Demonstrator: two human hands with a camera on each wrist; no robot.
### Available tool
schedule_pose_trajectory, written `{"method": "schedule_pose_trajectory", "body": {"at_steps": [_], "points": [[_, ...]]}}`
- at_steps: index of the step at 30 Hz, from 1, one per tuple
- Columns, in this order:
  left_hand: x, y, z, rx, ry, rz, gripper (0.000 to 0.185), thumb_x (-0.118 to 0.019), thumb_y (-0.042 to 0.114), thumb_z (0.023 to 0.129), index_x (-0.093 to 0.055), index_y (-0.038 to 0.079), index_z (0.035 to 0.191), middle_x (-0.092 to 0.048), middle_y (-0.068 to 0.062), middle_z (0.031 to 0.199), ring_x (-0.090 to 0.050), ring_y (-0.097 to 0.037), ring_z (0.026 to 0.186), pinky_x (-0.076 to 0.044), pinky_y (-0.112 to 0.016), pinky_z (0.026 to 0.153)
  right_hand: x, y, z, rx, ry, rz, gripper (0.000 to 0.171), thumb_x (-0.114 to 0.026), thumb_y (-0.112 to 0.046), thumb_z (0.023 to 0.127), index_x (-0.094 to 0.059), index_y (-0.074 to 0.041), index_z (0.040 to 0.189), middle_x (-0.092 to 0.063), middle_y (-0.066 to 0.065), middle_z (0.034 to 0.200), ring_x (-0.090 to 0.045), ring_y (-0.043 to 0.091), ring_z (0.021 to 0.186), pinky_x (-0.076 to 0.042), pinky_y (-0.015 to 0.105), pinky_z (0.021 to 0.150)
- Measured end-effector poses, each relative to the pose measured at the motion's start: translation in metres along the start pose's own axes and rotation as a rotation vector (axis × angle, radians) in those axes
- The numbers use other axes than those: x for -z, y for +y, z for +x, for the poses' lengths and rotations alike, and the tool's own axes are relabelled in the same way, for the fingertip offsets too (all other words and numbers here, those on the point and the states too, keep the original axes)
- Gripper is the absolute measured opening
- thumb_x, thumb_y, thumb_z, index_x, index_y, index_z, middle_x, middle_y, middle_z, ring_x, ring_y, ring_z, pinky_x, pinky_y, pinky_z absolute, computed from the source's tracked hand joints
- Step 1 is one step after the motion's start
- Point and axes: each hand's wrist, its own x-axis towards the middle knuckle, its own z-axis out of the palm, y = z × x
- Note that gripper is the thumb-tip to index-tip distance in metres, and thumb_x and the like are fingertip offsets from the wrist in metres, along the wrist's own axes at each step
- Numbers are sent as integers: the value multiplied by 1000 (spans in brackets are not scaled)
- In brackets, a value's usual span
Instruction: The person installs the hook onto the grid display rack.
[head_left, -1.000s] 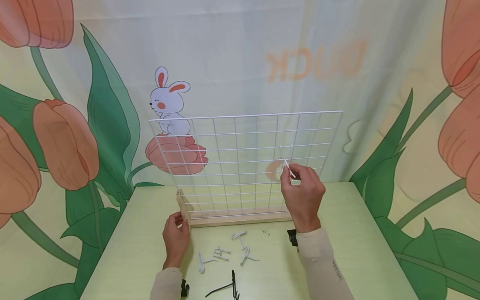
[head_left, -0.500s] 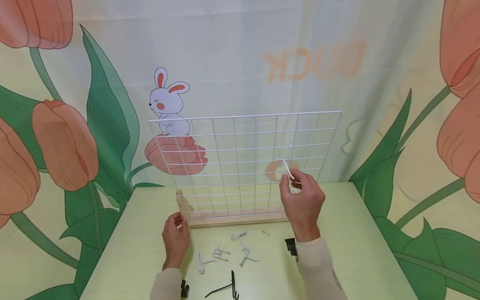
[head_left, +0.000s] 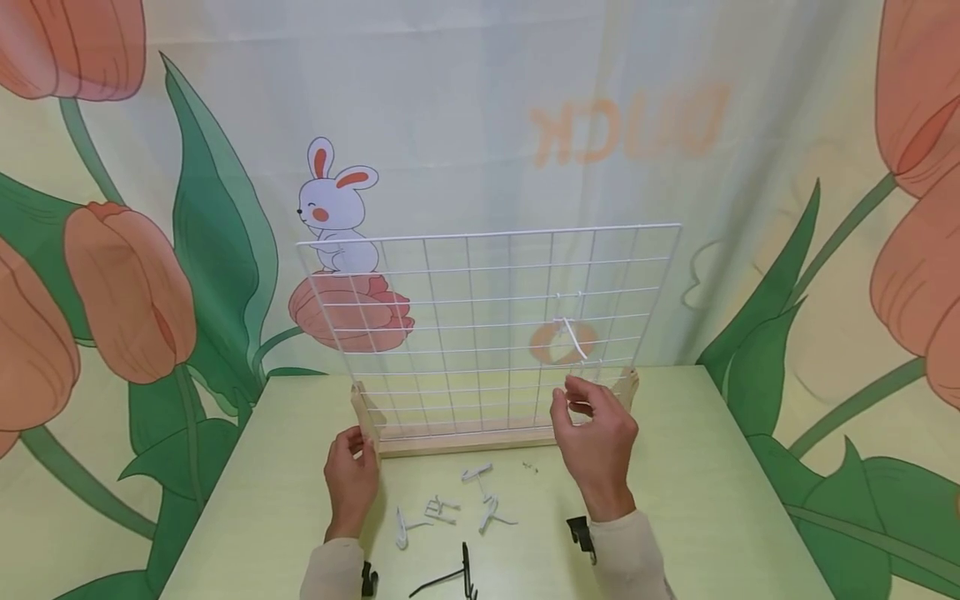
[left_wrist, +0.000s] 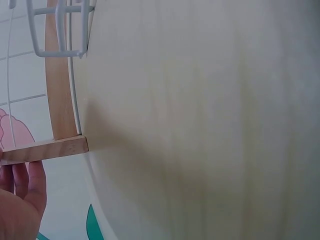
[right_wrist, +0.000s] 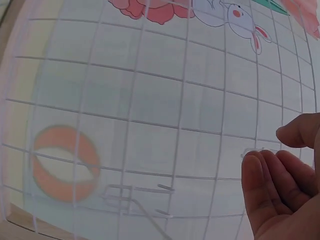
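I see the white hook (head_left: pixel 574 340) hanging on the right part of the wire grid (head_left: pixel 489 234), its arm slanting out. My hands are well apart: the left hand (head_left: pixel 351 475) lightly pinches the stand's wooden end piece (left_wrist: pixel 50 151); the right hand (head_left: pixel 596 442), just below the hook, holds nothing, thumb and fingertips apart. To seat it well, I'd check both top tips catch one crosswire, press down evenly, and brace the stand against rocking.
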Motion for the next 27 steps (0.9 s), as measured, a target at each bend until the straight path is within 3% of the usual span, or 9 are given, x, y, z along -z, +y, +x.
{"method": "schedule_pose_trajectory", "body": {"at_steps": [10,21,27], "points": [[1,0,2,-13,-3,-13,27,-65,7,103,-60,-2,128,-68,-21,118,-72,-37,112,-63,-51,90,-24,29,-59,18,-190,100,19,-84,-3,84,-80,-6,102,-80,5,94,-77,17,77,-65,34,70],[3,2,1,3,-18,17,27,-64,7,104,-60,-1,130,-68,-21,119,-72,-38,113,-63,-51,91,-38,48,-111,-112,-379,104,21,-88,-6,83,-80,-12,101,-80,1,97,-76,16,82,-65,30,74],[3,1,1,-9,-12,0,27,-65,7,103,-61,-2,129,-68,-21,118,-72,-37,112,-63,-50,90,-40,56,-128,-219,-626,61,11,-85,-12,88,-81,-15,99,-81,-2,96,-77,17,86,-64,28,77]]}}
